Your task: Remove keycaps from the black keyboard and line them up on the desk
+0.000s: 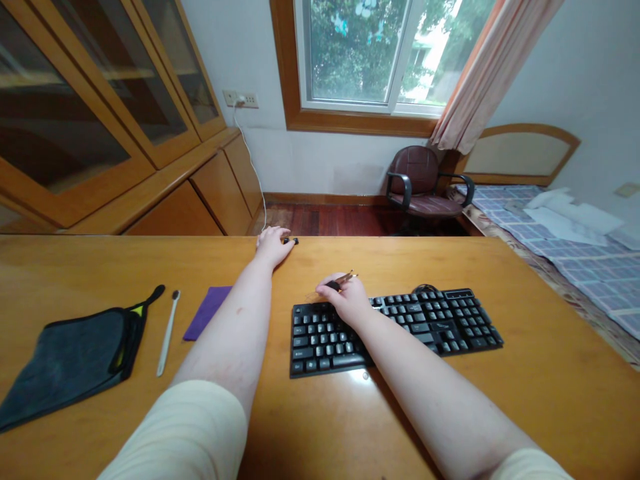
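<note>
My right hand [350,301] is closed above the upper left part of a black keyboard [455,327]. Out of its fingers stick thin brownish prongs, a dark piece and fine wires, which look like a wire keycap puller [345,278]. At the far edge of the table, my left hand [273,245] rests with its fingers apart. Small black pieces that look like keycaps [291,241] lie by its thumb and fingertips. The keys under my right hand are partly hidden.
Left of my left forearm lie a purple cloth [207,312], a white toothbrush [169,333] with dark bristles and a dark zip pouch [85,350]. Past the wooden table [310,427] stand a chair [417,180], a bed [565,227] and a cabinet [165,200].
</note>
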{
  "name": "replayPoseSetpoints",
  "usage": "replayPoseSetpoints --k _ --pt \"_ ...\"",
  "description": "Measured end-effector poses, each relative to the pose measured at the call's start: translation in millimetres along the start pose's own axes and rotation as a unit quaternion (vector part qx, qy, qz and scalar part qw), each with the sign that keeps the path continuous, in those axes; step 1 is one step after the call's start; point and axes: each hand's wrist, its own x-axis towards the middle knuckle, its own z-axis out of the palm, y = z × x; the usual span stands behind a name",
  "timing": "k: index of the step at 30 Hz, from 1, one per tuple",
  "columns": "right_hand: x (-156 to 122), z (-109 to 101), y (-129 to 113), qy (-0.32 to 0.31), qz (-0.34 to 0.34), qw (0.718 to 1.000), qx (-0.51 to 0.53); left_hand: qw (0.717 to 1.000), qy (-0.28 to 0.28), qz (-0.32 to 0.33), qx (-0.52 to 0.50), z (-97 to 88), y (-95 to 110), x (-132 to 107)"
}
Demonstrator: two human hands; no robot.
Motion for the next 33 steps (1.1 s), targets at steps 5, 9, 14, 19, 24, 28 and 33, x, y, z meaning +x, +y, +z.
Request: replayPoseSetpoints --k 5,9,14,19,24,28,33 --pt "0.0 0.3 0.8 0.003 0.000 1.000 -0.003 1.000 -0.013 -0.002 0.021 7.3 14.7 -0.9" --pt "0.4 0.0 -1.0 0.004 -0.001 1.000 -0.009 1.000 -0.014 -0.006 0.024 8.0 14.8 0.9" --pt "0.1 -0.8 -2.5 0.001 0.000 1.000 -0.013 1.000 -0.015 -0.009 0.006 6.6 13.2 1.8" --pt "-0.1 -0.7 -1.1 0.000 0.004 1.000 -0.014 1.000 -0.021 -0.003 0.000 5.1 13.8 0.7" --pt "0.1 0.2 0.4 0.002 -0.004 1.000 0.000 1.000 -0.020 0.009 0.001 5.6 13.0 0.7" --pt "0.3 0.0 -0.2 0.002 -0.002 1.000 0.003 1.000 -0.023 0.012 -0.008 6.2 12.3 1.0" --pt "0.4 -0.4 -1.2 -0.002 0.008 1.000 -0.011 0.999 -0.024 0.016 -0.017 6.2 11.8 1.7"
